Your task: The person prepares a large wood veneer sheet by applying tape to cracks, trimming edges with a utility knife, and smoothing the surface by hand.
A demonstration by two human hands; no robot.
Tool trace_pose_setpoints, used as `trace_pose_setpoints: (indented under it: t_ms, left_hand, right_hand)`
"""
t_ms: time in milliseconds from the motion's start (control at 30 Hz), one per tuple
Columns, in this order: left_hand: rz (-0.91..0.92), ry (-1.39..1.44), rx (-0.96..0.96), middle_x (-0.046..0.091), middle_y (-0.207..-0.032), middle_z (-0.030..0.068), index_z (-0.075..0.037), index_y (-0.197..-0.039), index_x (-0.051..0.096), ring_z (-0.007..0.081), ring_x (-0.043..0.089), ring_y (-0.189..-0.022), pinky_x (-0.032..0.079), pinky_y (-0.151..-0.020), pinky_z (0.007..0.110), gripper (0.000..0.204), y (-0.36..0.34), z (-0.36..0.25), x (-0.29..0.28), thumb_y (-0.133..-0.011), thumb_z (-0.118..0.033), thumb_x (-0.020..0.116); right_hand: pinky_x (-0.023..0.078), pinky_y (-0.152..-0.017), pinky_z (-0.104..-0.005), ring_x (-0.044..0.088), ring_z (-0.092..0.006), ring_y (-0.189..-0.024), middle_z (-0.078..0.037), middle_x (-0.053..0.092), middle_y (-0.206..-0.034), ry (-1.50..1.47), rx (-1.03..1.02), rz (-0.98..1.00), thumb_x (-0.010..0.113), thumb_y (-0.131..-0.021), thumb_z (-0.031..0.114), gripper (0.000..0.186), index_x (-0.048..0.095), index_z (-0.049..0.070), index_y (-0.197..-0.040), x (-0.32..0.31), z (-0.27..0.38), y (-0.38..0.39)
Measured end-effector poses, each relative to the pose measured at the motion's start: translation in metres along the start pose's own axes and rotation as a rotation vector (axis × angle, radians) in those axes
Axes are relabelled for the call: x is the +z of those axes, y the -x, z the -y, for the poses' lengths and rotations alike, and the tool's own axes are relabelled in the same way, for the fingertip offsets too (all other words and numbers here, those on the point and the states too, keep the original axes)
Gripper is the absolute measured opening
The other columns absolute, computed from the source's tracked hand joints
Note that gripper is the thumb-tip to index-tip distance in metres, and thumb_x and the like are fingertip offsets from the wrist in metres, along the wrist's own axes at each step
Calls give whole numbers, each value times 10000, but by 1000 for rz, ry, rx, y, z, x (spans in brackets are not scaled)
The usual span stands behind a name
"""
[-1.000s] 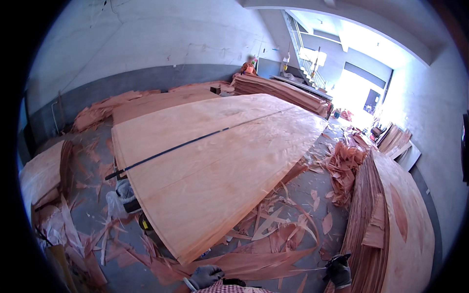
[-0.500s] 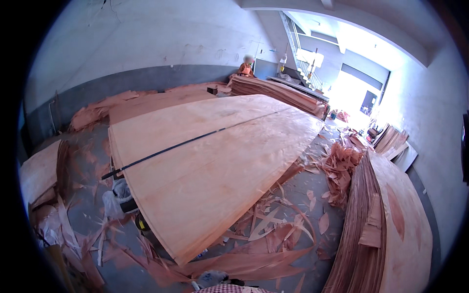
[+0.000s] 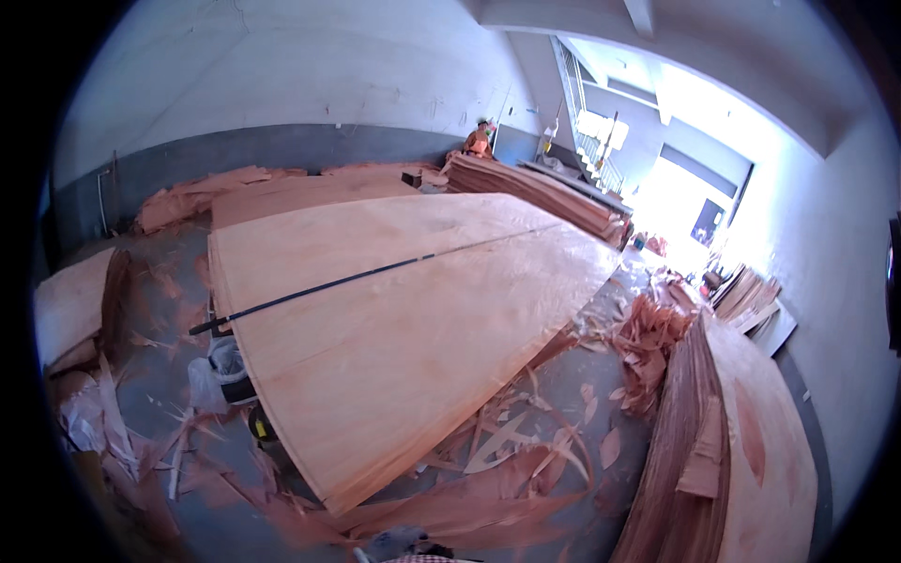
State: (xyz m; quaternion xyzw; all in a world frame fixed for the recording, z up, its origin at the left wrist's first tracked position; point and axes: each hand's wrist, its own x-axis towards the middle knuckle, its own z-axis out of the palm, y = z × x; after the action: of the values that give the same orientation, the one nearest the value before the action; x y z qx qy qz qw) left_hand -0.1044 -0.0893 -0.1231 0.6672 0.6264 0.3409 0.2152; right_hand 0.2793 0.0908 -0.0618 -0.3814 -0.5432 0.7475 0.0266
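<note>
At the lower edge, a grey-blue gloved hand [image 3: 396,541], which seems to be my left hand, shows in part beside a checked cloth [image 3: 422,559]. Its fingers are too blurred and cut off to read. A small pale end of something lies by it, too little to name. My right hand cannot be made out. Ahead lies a wide stack of pale wood veneer sheets [image 3: 375,375], its near corner pointing toward me. Across the sheets runs a long dark rod [image 3: 328,288], its thick end jutting past the left edge. The hand is apart from the stack.
Torn veneer scraps [image 3: 526,469] litter the floor. A tall veneer stack [image 3: 751,422] stands at right, a smaller stack [image 3: 75,305] at left. A plastic-wrapped item [image 3: 208,383] sits by the main stack. Behind a far pile [image 3: 535,192] is a person in orange [image 3: 479,143].
My view has tilted slightly, shifting the near floor and stacks a little left. The gloved hand sits slightly lower and further left. The rod stays on the sheets.
</note>
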Motion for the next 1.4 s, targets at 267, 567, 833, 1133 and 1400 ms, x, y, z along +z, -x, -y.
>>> trace_pose_setpoints:
  t_ms: [267,567,833,1133,1400]
  left_hand:
    - [-623,-134,-254,636,-917,177,-62,-1005,592,381,622,-765,510,-666,448,218,-1,23,-60,-807,-128,530]
    - [-464,-567,-512,372,-1385,204,-36,-1272,469,365,317,-1300,197,-1083,498,510,-64,100,-146,-843,-307,509]
    - [-389,-675,-590,285,-1453,184,2,-1354,372,356,230,-1351,99,-1113,518,683,-77,91,-117,-841,-434,488]
    - [-449,-761,-537,361,-1400,191,-14,-1305,439,373,281,-1316,124,-1094,542,679,-75,101,-109,-794,-452,532]
    - [-486,-729,-526,356,-1395,203,-11,-1299,432,373,289,-1310,140,-1087,546,694,-76,94,-111,-782,-456,559]
  right_hand:
    - [509,-526,-342,581,-209,-765,-119,570,-1108,-256,-74,-156,549,-898,284,533,325,164,-1367,-50,-40,-31]
    - [388,-433,-228,545,-108,-582,-45,621,-781,-301,-220,-45,516,-923,188,388,473,7,-1263,146,129,-31]
    - [385,-443,-195,576,-113,-643,-57,641,-844,-10,-90,208,553,-912,187,357,524,-21,-1201,130,105,-40]
    - [383,-441,-194,578,-113,-649,-60,643,-851,44,-191,288,551,-914,193,369,511,-14,-1217,125,120,-81]
    - [382,-439,-192,580,-114,-653,-63,644,-858,78,-215,310,549,-916,198,380,499,-8,-1231,117,127,-95]
